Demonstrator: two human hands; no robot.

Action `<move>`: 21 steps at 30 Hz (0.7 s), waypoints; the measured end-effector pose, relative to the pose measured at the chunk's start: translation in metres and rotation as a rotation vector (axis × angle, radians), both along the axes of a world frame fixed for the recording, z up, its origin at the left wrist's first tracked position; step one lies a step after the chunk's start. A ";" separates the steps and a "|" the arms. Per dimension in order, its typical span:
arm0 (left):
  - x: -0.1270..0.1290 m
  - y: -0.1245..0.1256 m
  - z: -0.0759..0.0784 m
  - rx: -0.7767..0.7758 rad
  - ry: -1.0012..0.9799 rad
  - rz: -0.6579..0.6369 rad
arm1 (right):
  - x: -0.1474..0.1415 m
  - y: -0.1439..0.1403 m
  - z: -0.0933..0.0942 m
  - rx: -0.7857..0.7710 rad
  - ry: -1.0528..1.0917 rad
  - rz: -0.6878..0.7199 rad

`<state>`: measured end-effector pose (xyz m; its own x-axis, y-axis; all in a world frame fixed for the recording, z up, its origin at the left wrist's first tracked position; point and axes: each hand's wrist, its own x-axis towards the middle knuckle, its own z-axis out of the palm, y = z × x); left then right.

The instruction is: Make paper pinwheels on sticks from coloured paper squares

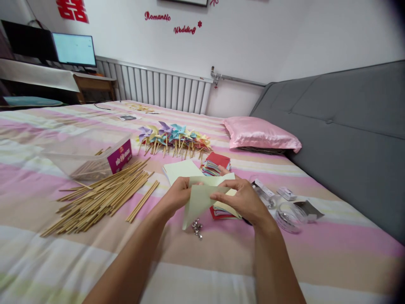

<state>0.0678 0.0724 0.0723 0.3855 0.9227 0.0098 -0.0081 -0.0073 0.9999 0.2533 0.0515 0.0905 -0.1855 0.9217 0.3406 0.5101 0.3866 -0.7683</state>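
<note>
Between my two hands is a pale green sheet of paper (196, 202), bent so that one part stands up and a corner hangs down. My left hand (179, 195) grips its left edge with the fingers closed. On the other side my right hand (245, 198) pinches the paper between thumb and fingers. Just below the hanging corner lies a small heap of silvery metal pins (196, 228). Behind my hands are a pad of pale paper (183, 169) and a stack of coloured paper squares (217, 162). Another paper stack (225, 211) sits partly hidden under my right hand.
Wooden sticks (104, 202) lie in a pile at left, by a clear plastic box (88, 154). Finished paper pinwheels (174, 137) lie farther back. Clear round containers (289, 217) and small boxes (286, 193) are at right. A pink pillow (259, 134) rests by the grey headboard (341, 114).
</note>
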 end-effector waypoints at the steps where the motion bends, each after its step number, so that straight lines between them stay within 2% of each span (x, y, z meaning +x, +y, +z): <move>1: 0.000 0.000 0.001 0.018 0.006 -0.024 | 0.000 -0.001 0.001 0.024 -0.012 -0.019; 6: -0.005 0.001 0.002 0.081 0.041 -0.040 | 0.003 -0.006 0.009 0.168 -0.124 -0.102; 11: -0.013 0.003 0.002 0.049 0.138 0.008 | 0.005 -0.013 0.016 0.314 -0.269 -0.072; 17: -0.014 -0.002 0.008 -0.059 0.153 -0.098 | 0.003 -0.015 0.018 0.177 -0.298 0.115; 21: -0.012 -0.005 0.010 -0.040 0.137 -0.202 | 0.000 -0.014 0.017 0.086 -0.208 0.166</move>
<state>0.0562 0.0673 0.0821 0.5577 0.8251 -0.0905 0.1304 0.0206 0.9913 0.2530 0.0380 0.1073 -0.4054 0.8423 0.3553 0.5777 0.5372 -0.6145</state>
